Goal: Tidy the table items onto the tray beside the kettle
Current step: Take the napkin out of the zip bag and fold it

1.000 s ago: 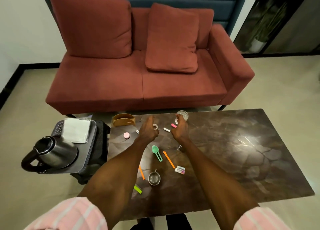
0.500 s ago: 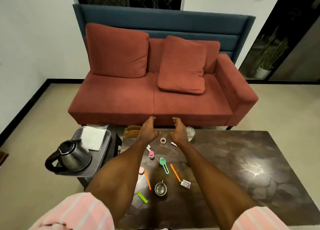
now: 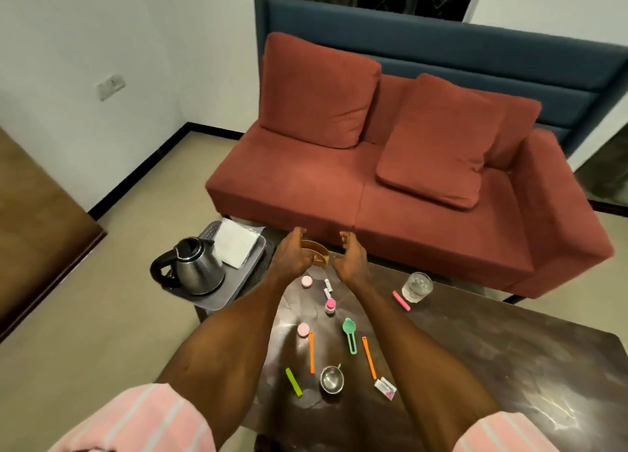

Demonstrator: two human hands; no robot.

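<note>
A brown wooden holder [image 3: 319, 249] stands at the far left corner of the dark table [image 3: 475, 366]. My left hand [image 3: 290, 257] wraps its left end, thumb behind and fingers in front. My right hand [image 3: 350, 261] hovers open just to the right of the holder, a small gap apart. The grey tray [image 3: 246, 274] sits on a low stand left of the table, with a steel kettle [image 3: 197, 268] and a white napkin [image 3: 234, 242] on it. Loose on the table lie pink caps [image 3: 306, 281], a small pink-capped bottle [image 3: 330, 305], a green scoop [image 3: 350, 336], orange sticks [image 3: 311, 353] and a steel cup [image 3: 331, 378].
A glass of water [image 3: 416, 286] and a pink stick [image 3: 401, 300] lie at the table's far edge on the right. A green stick [image 3: 294, 382] and a small packet [image 3: 385, 388] lie near me. The red sofa [image 3: 390, 196] stands right behind the table.
The camera has swung left and both hands have moved left along the far edge to the wooden holder. My left hand now wraps its end.
</note>
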